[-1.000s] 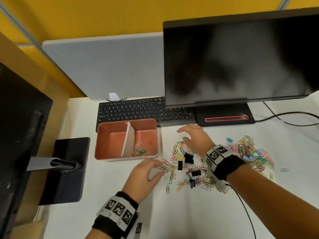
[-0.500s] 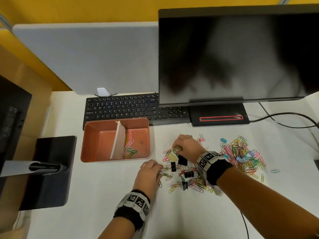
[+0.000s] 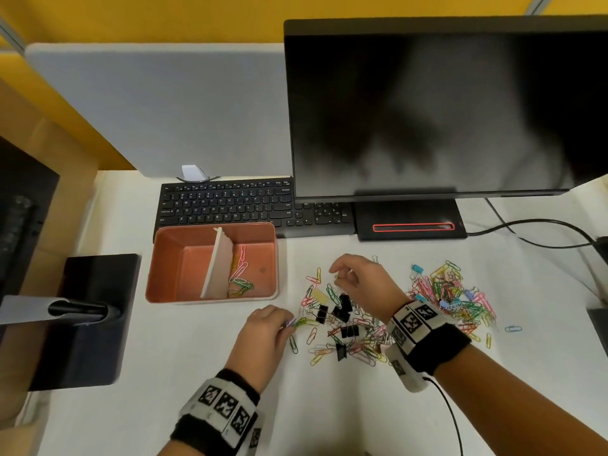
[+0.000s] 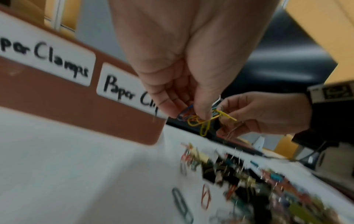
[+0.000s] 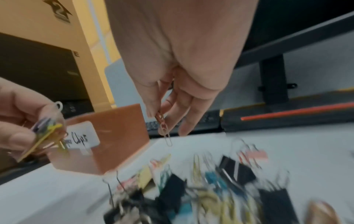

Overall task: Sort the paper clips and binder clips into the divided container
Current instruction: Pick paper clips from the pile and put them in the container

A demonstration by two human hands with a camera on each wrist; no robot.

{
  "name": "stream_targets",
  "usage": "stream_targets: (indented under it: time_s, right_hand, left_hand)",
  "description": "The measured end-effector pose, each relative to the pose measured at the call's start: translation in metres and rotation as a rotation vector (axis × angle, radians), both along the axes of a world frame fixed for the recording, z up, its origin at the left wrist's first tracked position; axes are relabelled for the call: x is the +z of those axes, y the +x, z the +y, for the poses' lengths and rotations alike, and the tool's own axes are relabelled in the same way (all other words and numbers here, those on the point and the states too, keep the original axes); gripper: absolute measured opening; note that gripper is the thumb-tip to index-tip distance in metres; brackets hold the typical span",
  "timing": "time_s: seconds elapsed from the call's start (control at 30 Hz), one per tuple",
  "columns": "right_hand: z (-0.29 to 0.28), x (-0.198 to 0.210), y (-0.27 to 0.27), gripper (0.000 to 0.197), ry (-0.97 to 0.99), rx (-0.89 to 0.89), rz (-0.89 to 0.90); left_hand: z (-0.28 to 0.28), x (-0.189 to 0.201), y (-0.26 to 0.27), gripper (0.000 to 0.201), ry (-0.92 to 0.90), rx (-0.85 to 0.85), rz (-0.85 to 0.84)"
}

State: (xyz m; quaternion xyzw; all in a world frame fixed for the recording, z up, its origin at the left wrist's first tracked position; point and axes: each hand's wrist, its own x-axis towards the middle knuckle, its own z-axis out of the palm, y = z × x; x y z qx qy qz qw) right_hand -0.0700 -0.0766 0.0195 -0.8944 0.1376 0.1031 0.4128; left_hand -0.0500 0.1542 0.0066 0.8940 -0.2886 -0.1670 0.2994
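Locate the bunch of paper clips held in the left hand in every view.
Head: bunch of paper clips, centre, at the left hand's fingertips.
Left wrist: centre, beneath the fingers.
Right wrist: left edge.
Shared landmark: pink container.

Black keyboard (image 3: 250, 205) under a dark monitor (image 3: 444, 106), grey partition panel (image 3: 158, 110) behind, black cable (image 3: 539, 232) at right.

— The paper clips (image 3: 447, 291)?
— Thin wire, glossy coloured coating.
— Binder clips (image 3: 342, 311)?
— Matt black bodies, shiny metal handles.
— The container (image 3: 158, 268)?
— Smooth terracotta-coloured plastic by the look, white paper-like labels (image 4: 46, 56); the table (image 3: 184, 350) matt white.
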Motion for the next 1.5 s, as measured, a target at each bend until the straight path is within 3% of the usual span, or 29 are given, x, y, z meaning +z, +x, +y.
stream_targets:
  time_s: [0.2, 0.3, 0.37, 0.47, 0.53, 0.6, 0.7, 0.83, 1.03, 1.13, 1.27, 1.5]
  right_hand:
    - [0.034, 0.056, 0.029, 0.015, 0.146, 0.045, -0.205]
    - [0.066, 0.075, 0.058, 0.016, 0.191, 0.099, -0.333]
    - [0.084, 0.079, 0.075, 0.018, 0.210, 0.097, -0.342]
    - [0.087, 0.073, 0.082, 0.023, 0.191, 0.082, -0.292]
    - [0.068, 0.061, 0.074, 0.023, 0.148, 0.052, -0.264]
    - [0.041, 0.040, 0.061, 0.027, 0.018, 0.074, -0.170]
    - [0.006, 0.006, 0.043, 0.038, -0.182, 0.218, 0.044]
    - [-0.004, -0.017, 0.034, 0.054, -0.258, 0.399, 0.213]
    - [0.002, -0.028, 0.032, 0.055, -0.363, 0.508, 0.186]
    - [0.001, -0.030, 0.027, 0.042, -0.276, 0.480, 0.189]
    - [-0.007, -0.033, 0.023, 0.030, -0.253, 0.414, 0.234]
    - [-0.010, -0.036, 0.022, 0.029, -0.255, 0.330, 0.301]
  left_hand:
    - [0.019, 0.073, 0.021, 0.008, -0.100, 0.154, -0.122]
    - [0.024, 0.090, 0.048, 0.013, -0.108, 0.298, -0.186]
    - [0.026, 0.086, 0.068, 0.006, -0.099, 0.389, -0.129]
    - [0.026, 0.079, 0.077, 0.027, -0.052, 0.427, -0.037]
    - [0.023, 0.080, 0.068, 0.035, -0.073, 0.373, -0.100]
    - [0.021, 0.076, 0.049, 0.029, -0.130, 0.287, -0.095]
    - [0.013, 0.049, 0.018, 0.026, -0.080, 0.188, 0.077]
    - [-0.009, -0.001, -0.007, 0.058, 0.051, 0.090, 0.286]
    - [-0.052, -0.035, -0.005, 0.085, 0.164, 0.022, 0.203]
    - [-0.060, -0.041, 0.002, 0.076, 0.160, -0.004, 0.131]
    - [-0.061, -0.049, 0.008, 0.044, 0.081, 0.017, 0.115]
    - [-0.060, -0.052, 0.016, 0.023, 0.078, 0.142, 0.201]
